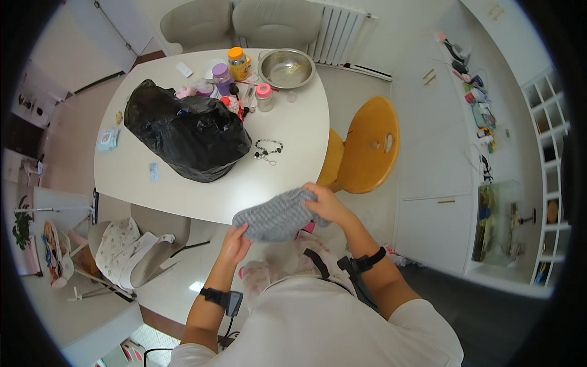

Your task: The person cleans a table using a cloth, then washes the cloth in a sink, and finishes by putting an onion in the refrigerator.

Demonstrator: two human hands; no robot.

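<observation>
A grey knitted item [277, 218], perhaps a hat, is stretched between my two hands just past the near edge of the white table [293, 179]. My left hand [236, 244] pinches its lower left end. At the upper right end, my right hand [326, 202] grips the fabric with the fingers curled over it. On the table beyond lies a bulky black plastic bag [192, 142], its contents mostly hidden. A beaded strap [268, 147] rests to the right of the bag.
Behind the bag stand a steel basin [287, 69], an orange-lidded jar [238, 64], a purple jar [222, 79] and a pink-lidded jar [264, 97]. A wooden chair [370, 147] is at the right. Clothes [121, 252] cover a chair at lower left.
</observation>
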